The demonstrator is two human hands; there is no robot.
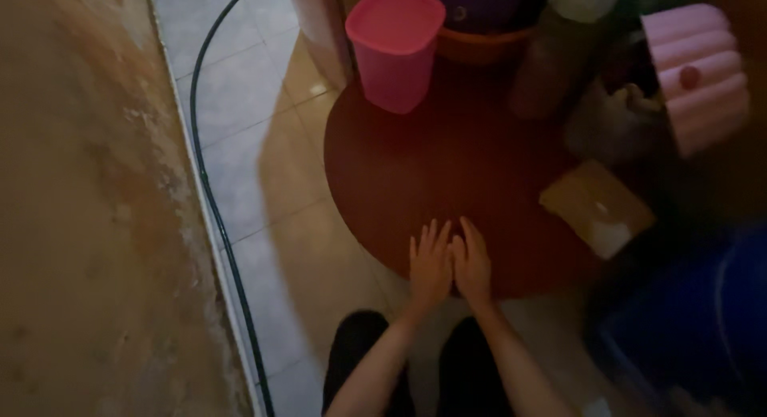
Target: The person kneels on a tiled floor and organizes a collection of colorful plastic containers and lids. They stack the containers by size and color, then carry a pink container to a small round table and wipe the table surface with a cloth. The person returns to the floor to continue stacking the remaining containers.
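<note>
Hands flat at round red mat's near edge, left hand and right hand touching, grip open

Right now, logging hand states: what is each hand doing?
Left hand: open, flat on the round red mat, holding nothing.
Right hand: open, flat on the mat, holding nothing.

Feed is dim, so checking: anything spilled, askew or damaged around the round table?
Nothing spilled. Both hands, left hand and right hand, lie flat side by side on the red table. The pink container stands upright. A cardboard piece sits askew at the table's right edge. The wall looks stained and worn.
</note>
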